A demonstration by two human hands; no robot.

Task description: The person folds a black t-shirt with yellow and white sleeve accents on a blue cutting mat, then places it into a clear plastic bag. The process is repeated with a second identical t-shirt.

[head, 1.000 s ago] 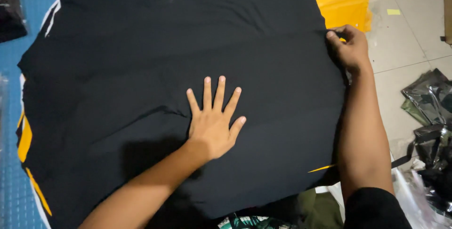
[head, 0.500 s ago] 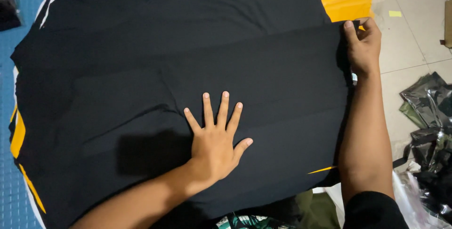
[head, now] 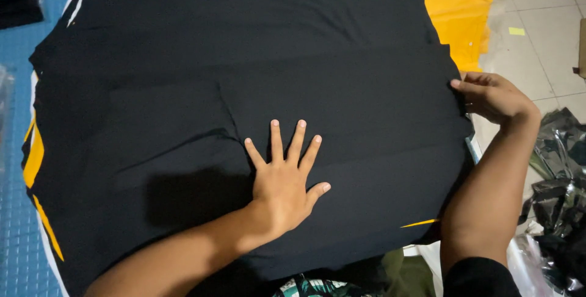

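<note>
Two hands on one black garment (head: 256, 89), both yours. Your left hand (head: 284, 184) lies flat near the garment's middle, fingers spread wide, palm pressing the cloth down. Your right hand (head: 494, 97) sits at the garment's right edge, fingers curled together against the hem; whether it pinches the cloth or only pushes it, you cannot tell from this view.

Garment position: spread wide over the blue mat (head: 18, 230), yellow trim (head: 33, 156) showing at its left edge and along its far edge. A second yellow cloth (head: 461, 19) lies just beyond the garment's far right corner, partly over the pale tiled floor (head: 537, 28).

Risks, as judged:
- Creases run outward from your left palm. Any drag of that hand likely sets them deeper into the garment rather than flattening them.
- Pull from the right edge against a pinned middle could skew the garment and leave its edges uneven.
- The right edge overhangs the mat toward the floor; it may pick up dirt there.
- Crinkled plastic bags (head: 558, 169) lie right of the garment, near your right forearm. An elbow sweep could snag or scatter them.

Containers: only those plastic bags, dark and glossy, crumpled. Contents not readable. One more dark bagged item (head: 18, 1) sits off the garment's far left corner; inside unclear.
</note>
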